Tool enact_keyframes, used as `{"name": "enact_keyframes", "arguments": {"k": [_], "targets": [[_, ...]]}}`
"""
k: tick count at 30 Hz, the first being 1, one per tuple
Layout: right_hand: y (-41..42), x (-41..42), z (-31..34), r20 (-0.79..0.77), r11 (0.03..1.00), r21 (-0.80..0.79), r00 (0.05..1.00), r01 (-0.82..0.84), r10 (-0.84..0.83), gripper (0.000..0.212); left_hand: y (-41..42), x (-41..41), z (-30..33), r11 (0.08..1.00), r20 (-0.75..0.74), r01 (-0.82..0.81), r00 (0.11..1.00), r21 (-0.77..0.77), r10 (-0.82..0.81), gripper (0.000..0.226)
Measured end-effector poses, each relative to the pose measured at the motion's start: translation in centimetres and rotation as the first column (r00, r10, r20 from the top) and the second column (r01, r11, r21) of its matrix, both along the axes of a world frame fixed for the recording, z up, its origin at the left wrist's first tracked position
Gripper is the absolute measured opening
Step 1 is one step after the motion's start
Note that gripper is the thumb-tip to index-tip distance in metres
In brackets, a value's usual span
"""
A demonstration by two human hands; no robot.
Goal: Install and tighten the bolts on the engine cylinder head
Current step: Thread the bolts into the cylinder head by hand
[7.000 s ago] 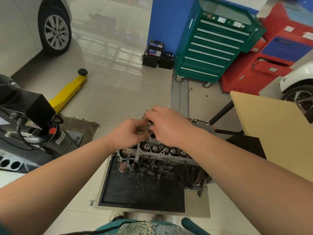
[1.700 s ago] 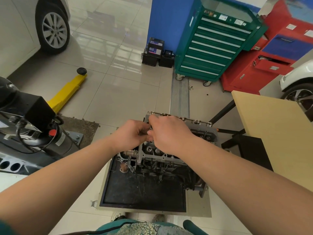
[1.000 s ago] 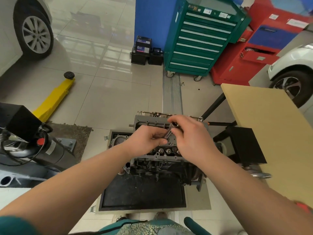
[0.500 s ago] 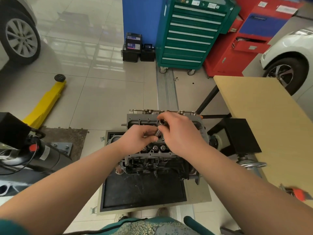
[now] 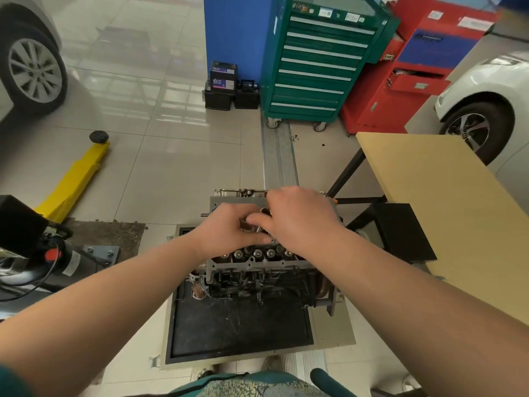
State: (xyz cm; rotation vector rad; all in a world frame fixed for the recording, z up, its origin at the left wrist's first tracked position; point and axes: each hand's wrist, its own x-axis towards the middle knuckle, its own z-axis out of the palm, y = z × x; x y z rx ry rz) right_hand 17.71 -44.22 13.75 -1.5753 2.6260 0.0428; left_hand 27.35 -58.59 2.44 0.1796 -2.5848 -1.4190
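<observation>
Both our hands [image 5: 229, 230] [image 5: 297, 219] pinch bolts [image 5: 259, 220] at frame centre, directly above the head [image 5: 257, 262]; right hand nearer.

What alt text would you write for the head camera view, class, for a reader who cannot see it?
Both hands, left hand and right hand, meet over an engine cylinder head and grip a small metal part, probably a bolt. The engine sits above a black tray on a tiled workshop floor, with a green tool cabinet behind.

Both forearms bare, teal sleeve [image 5: 11, 379] edge on the left arm, teal patterned shirt [image 5: 243, 386] at the bottom.
</observation>
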Motion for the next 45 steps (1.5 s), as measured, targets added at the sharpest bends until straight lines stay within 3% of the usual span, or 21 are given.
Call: {"name": "enact_keyframes", "arguments": {"k": [2,4,7,11,15,17,21,25,27,30,33,35,37,41,43,45], "targets": [[-0.1,-0.1,0.0,-0.002,0.999,-0.036,0.999,-0.037,0.037,0.049,0.2,-0.2,0.2,0.996,-0.005,-0.055,0.998,-0.063,0.055,0.019],[0.2,-0.4,0.1,0.13,0.991,-0.047,0.982,-0.129,0.134,0.033,0.1,-0.2,0.2,0.996,0.015,-0.053,0.998,-0.071,0.054,0.025],[0.5,-0.6,0.0,0.14,0.993,-0.015,0.983,-0.12,0.121,0.016,0.2,0.0,0.1,1.0,0.052,0.0,0.999,0.014,0.0,0.004],[-0.1,-0.2,-0.1,-0.025,1.0,-0.01,1.0,-0.013,0.013,0.049,0.5,0.0,0.3,0.997,0.044,-0.071,0.997,0.017,0.071,0.018],[0.2,-0.4,0.2,0.129,0.987,-0.007,0.979,-0.158,0.158,0.034,-0.1,-0.1,-0.4,0.997,0.154,-0.082,0.985,-0.007,0.082,0.025],[0.3,-0.4,0.1,0.076,0.99,0.015,0.988,-0.137,0.136,0.026,0.2,0.1,-0.1,0.998,0.155,-0.041,0.987,0.037,0.035,0.019],[0.0,0.0,0.1,-0.094,0.996,0.022,0.992,-0.082,0.083,0.044,1.0,0.1,0.6,0.996,0.057,-0.079,0.995,0.046,0.077,0.009],[0.2,-0.4,-0.1,0.101,0.973,0.013,0.968,-0.231,0.229,0.031,0.3,-0.2,0.3,0.993,0.129,-0.106,0.987,0.044,0.099,0.009],[0.3,-0.6,-0.3,0.096,0.984,0.003,0.98,-0.177,0.176,0.022,0.3,0.1,0.6,0.992,0.106,-0.042,0.994,0.116,0.029,0.014],[-0.2,-0.4,-0.5,-0.013,0.997,0.005,0.997,-0.079,0.08,0.038,0.7,0.3,0.8,0.993,0.055,-0.058,0.997,0.107,0.053,0.02],[-0.2,-0.1,-0.6,0.083,0.989,-0.018,0.986,-0.146,0.147,0.038,0.4,0.2,0.5,0.991,0.032,-0.125,0.992,0.053,0.124,0.034],[0.2,-0.2,-0.5,0.116,0.98,-0.015,0.973,-0.199,0.2,0.029,-0.2,0.5,0.4,0.988,0.061,-0.115,0.992,0.099,0.109,0.015],[0.3,-0.3,-0.5,0.095,0.984,0.012,0.98,-0.175,0.173,0.022,-0.2,1.0,0.6,0.987,0.079,-0.071,0.995,0.142,0.06,0.013],[-0.4,0.8,0.1,-0.075,0.998,0.052,0.996,-0.041,0.045,0.053,1.0,1.0,1.1,0.998,0.021,-0.064,0.998,-0.024,0.064,0.025],[-0.4,1.1,0.2,-0.06,0.991,0.017,0.989,-0.131,0.132,0.05,1.0,0.6,0.9,0.994,0.036,-0.099,0.994,-0.035,0.101,0.033],[-0.3,0.9,0.6,0.036,0.968,0.022,0.967,-0.252,0.251,0.031,0.8,0.5,0.7,0.993,0.083,-0.121,0.989,0.009,0.12,0.039]]}}
